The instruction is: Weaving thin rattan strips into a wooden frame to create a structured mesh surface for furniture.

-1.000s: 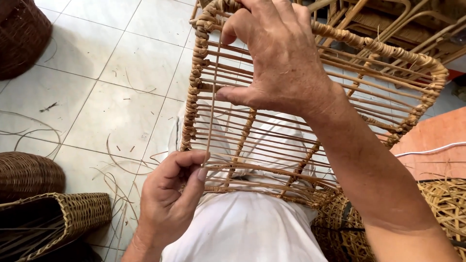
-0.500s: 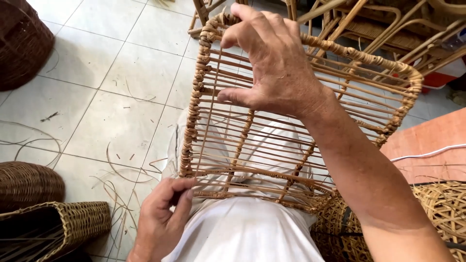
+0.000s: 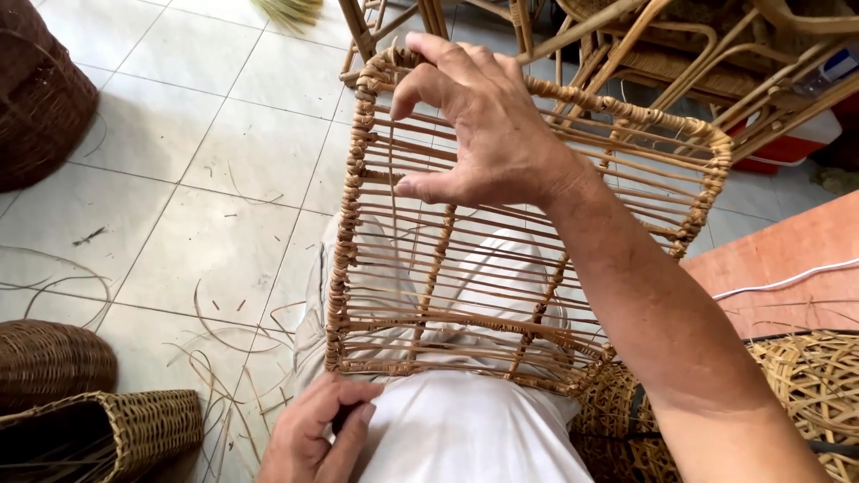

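Observation:
A rectangular rattan frame [image 3: 358,224] with wrapped rims and thin cross strands rests on my lap, over white clothing [image 3: 465,438]. My right hand [image 3: 488,134] lies on its upper part. The fingers curl at the far rim and the thumb presses the strands beside a thin upright strand [image 3: 393,224]. My left hand [image 3: 318,434] is below the frame's near left corner, off the frame, thumb pressed to curled fingers. Whether it pinches a strand is hidden.
The tiled floor [image 3: 179,224] on the left is strewn with loose rattan strips. A dark basket [image 3: 40,98] stands far left, with woven baskets [image 3: 98,429] at the lower left. Rattan furniture frames [image 3: 644,45] crowd the back. More wickerwork [image 3: 805,385] and an orange surface [image 3: 787,268] lie right.
My left hand has let go of the frame's near edge and dropped toward my lap. The right hand has stayed on the upper part of the frame.

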